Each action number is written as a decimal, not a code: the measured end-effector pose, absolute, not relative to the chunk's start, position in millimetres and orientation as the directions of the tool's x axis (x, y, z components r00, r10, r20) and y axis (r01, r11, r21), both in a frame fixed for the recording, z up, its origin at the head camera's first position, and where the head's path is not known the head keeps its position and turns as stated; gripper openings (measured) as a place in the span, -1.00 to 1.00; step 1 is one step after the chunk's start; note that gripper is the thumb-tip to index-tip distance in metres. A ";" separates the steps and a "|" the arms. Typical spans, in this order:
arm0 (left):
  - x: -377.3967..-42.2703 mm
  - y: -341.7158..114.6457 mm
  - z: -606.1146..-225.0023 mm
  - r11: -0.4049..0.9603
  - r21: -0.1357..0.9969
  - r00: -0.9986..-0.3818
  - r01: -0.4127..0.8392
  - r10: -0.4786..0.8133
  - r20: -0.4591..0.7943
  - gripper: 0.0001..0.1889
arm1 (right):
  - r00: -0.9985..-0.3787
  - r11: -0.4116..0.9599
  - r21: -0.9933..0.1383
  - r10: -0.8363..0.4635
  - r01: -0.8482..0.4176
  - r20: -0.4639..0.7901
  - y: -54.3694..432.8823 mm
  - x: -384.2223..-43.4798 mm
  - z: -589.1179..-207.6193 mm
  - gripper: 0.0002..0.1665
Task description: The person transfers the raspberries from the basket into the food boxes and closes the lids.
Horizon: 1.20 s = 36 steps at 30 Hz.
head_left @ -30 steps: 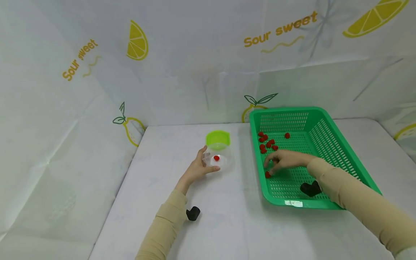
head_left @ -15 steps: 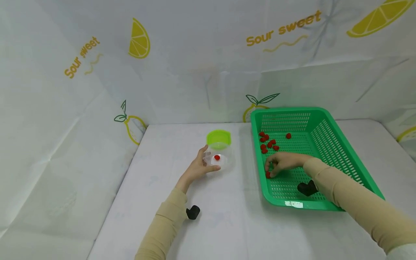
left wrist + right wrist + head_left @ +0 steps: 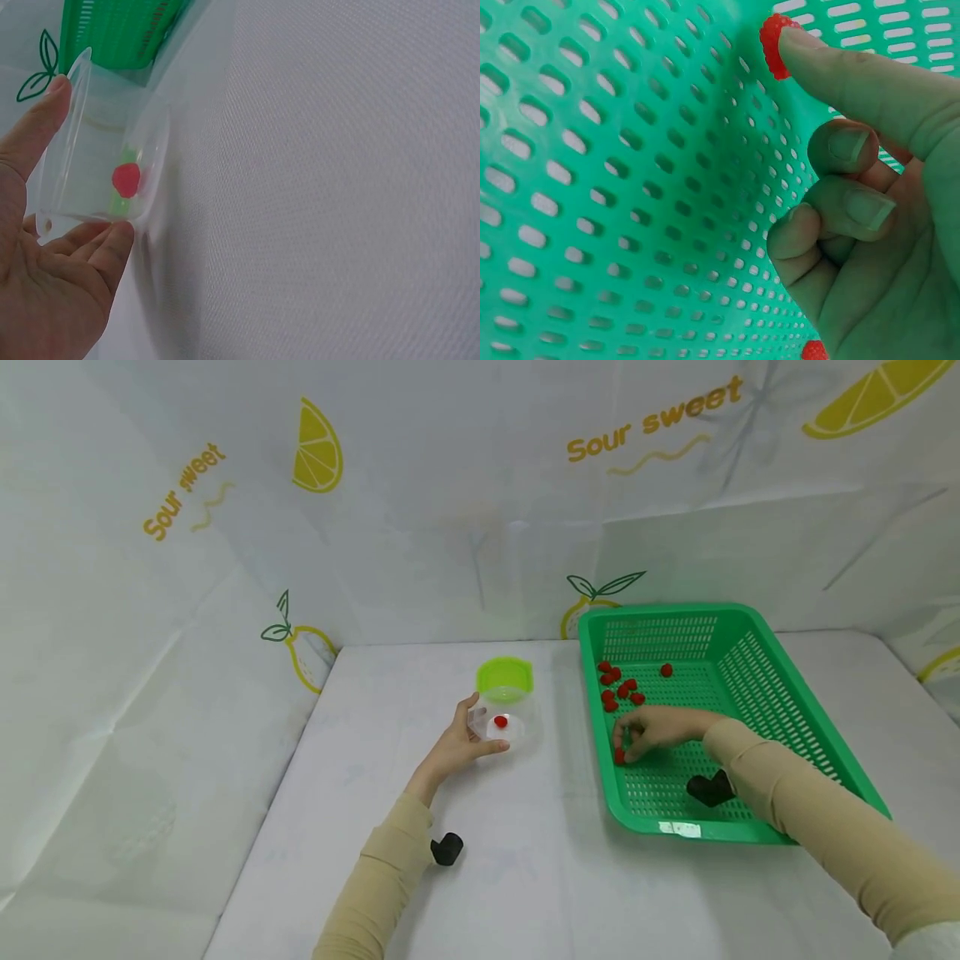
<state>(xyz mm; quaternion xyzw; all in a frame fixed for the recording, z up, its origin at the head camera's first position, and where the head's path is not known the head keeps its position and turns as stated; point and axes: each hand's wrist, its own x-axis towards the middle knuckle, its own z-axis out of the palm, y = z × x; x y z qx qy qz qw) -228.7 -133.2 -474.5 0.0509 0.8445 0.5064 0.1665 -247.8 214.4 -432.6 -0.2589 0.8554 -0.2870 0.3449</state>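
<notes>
My left hand (image 3: pixel 453 745) holds a clear plastic container (image 3: pixel 525 718) on the table, thumb at one side and fingers at the other. One red raspberry (image 3: pixel 126 180) lies inside it. Inside the green basket (image 3: pixel 611 793), my right hand (image 3: pixel 660 728) reaches to the left side and has a raspberry (image 3: pixel 775 46) at its fingertips. The right wrist view shows the thumb tip pressed to that raspberry, the index finger mostly hidden behind, and the other fingers curled. More raspberries (image 3: pixel 622 691) lie along the basket's left wall.
A bright green lid-like piece (image 3: pixel 504 675) lies just behind the container. One lone raspberry (image 3: pixel 666 670) sits further back in the basket. White cloth (image 3: pixel 510 877) covers the table, and a lemon-printed sheet (image 3: pixel 450 527) hangs behind.
My right fingers have closed in on the raspberry at the basket's left side. The left hand and the container stay in place.
</notes>
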 end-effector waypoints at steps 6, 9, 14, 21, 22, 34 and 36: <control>-227.5 -135.0 -475.4 0.468 0.880 -0.937 -0.082 0.264 -0.227 0.13 | -0.624 0.705 -0.666 -0.640 -0.245 -0.448 214.1 -249.6 -429.6 -0.75; -227.0 -136.0 -476.1 0.472 0.878 -0.940 -0.080 0.258 -0.224 0.12 | -0.626 0.709 -0.661 -0.637 -0.247 -0.450 214.7 -251.5 -427.9 -0.75; -225.7 -136.0 -470.8 0.477 0.875 -0.939 -0.082 0.257 -0.228 0.09 | -0.640 0.703 -0.665 -0.637 -0.253 -0.430 218.1 -251.6 -420.0 -0.74; -227.4 -135.2 -475.9 0.480 0.874 -0.943 -0.078 0.250 -0.221 0.09 | -0.655 0.698 -0.678 -0.627 -0.232 -0.422 224.2 -245.4 -399.4 -0.73; -227.5 -135.2 -475.7 0.482 0.873 -0.944 -0.075 0.248 -0.218 0.09 | -0.657 0.695 -0.682 -0.627 -0.230 -0.418 225.4 -245.1 -396.5 -0.74; -231.0 -135.1 -474.8 0.495 0.868 -0.948 -0.047 0.252 -0.195 0.08 | -0.679 0.646 -0.712 -0.655 -0.277 -0.331 227.2 -242.6 -365.5 -0.77; -230.6 -135.0 -474.5 0.495 0.868 -0.947 -0.046 0.255 -0.195 0.08 | -0.687 0.642 -0.707 -0.657 -0.296 -0.310 223.4 -240.5 -357.5 -0.78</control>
